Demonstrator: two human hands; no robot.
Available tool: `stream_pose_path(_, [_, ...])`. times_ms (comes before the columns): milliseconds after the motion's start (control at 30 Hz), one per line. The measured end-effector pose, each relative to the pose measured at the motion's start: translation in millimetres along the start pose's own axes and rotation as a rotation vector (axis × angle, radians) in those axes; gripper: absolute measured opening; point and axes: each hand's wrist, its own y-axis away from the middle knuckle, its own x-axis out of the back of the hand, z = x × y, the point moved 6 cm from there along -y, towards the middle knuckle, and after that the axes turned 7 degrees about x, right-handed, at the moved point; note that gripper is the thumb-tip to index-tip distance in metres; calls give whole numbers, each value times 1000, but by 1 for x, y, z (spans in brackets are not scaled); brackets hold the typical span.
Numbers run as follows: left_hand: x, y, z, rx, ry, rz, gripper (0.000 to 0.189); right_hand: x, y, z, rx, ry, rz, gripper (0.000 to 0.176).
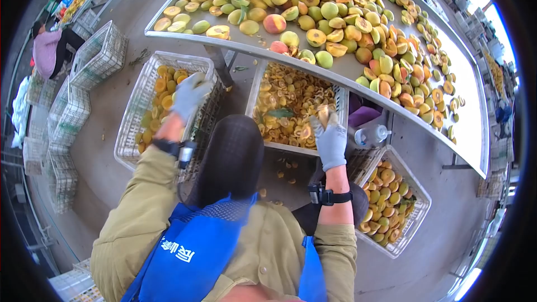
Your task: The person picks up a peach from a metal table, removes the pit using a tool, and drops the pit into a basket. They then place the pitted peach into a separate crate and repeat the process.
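Note:
My left hand (192,96), in a grey glove, is over the left crate (127,114), which holds halved yellow fruit (164,92) that look like peaches. Motion smears its fingers. Between my knees and the table, a middle crate (291,148) is filled with orange-brown fruit scraps (288,92) and a green leaf. At its right side my gloved right hand (331,141) is closed, its fingertips around a small tan fruit piece (323,113). On the metal table (246,39) ahead lies a wide heap of whole and halved peaches (335,17).
A right crate (417,212) of halved fruit sits beside my right knee. A clear plastic bottle (369,136) stands by the middle crate. White crates (70,112) line the left, near a seated person (47,50). Fruit bits (287,170) lie on the floor.

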Motion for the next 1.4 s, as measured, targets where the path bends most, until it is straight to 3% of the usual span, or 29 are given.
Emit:
stream_pose_path(33, [27,-4,-38,-112,-505,71,30,7,1,-1,-29,-67,23,41])
stream_pose_path(100, [53,4,-110,113,-895,-170,39,22,0,0,-80,-190,70,41])
stream_pose_path(200, [71,11,-97,-79,-840,38,38,15,6,5,-312,-611,-16,29])
stream_pose_path(267, [61,-10,-35,-376,-488,254,36,12,8,-6,-407,-849,-13,19])
stream_pose_path(333, [29,-32,48,-506,-338,249,35,4,9,0,-330,-795,42,20])
stream_pose_path(367, [7,-47,77,-445,-233,161,36,3,9,3,-287,-770,68,20])
stream_pose_path(400, [-16,-64,101,-493,-207,172,34,6,10,0,-421,-808,-32,23])
stream_pose_path(433, [-37,-75,131,-712,-270,196,38,5,9,2,-357,-705,-33,24])
stream_pose_path(467, [-60,-94,146,-781,-318,149,46,3,11,9,-299,-600,-29,25])
stream_pose_path(533, [-103,-139,159,-745,-552,105,58,-2,15,21,-218,-431,-5,24])
stream_pose_path(667, [-152,-190,153,-474,-971,-117,69,-5,11,14,-148,-508,4,26])
stream_pose_path(700, [-154,-193,158,-517,-962,-73,64,-5,9,11,-159,-517,-36,26])
stream_pose_path(767, [-154,-203,157,-406,-888,-136,60,-2,4,1,-177,-545,-115,26])
stream_pose_path(800, [-151,-204,155,-465,-883,-83,55,4,3,-5,-106,-486,-78,26])
stream_pose_path(900, [-132,-200,150,-538,-532,-21,56,-2,9,2,-162,-600,-61,23])
stream_pose_path(933, [-121,-182,155,-595,-164,-78,56,3,11,-1,-220,-684,-68,22])
stream_pose_path(967, [-117,-177,144,-283,229,-177,52,7,12,-4,-274,-769,-80,21])
stream_pose_path(1000, [-115,-156,145,-204,569,-347,51,7,14,-6,-265,-822,-46,18])
stream_pose_path(1033, [-114,-132,145,-122,914,-513,50,9,18,-12,-461,-994,-152,18])
stream_pose_path(1100, [-118,-72,158,-77,1180,-802,52,10,18,-21,-366,-1017,-166,18])
stream_pose_path(1200, [-152,-24,136,149,1322,-1027,57,3,20,-24,-345,-974,-194,21])
stream_pose_path(1233, [-166,-16,123,129,1252,-851,63,4,21,-23,-299,-895,-174,22])
stream_pose_path(1300, [-194,10,113,260,1289,-822,65,1,19,-18,-210,-730,-139,25])
stream_pose_path(1333, [-198,15,113,138,1209,-880,57,-3,18,-13,-106,-623,-73,29])
stream_pose_path(1400, [-201,31,122,82,1000,-751,49,-9,20,-5,-161,-598,-83,30])
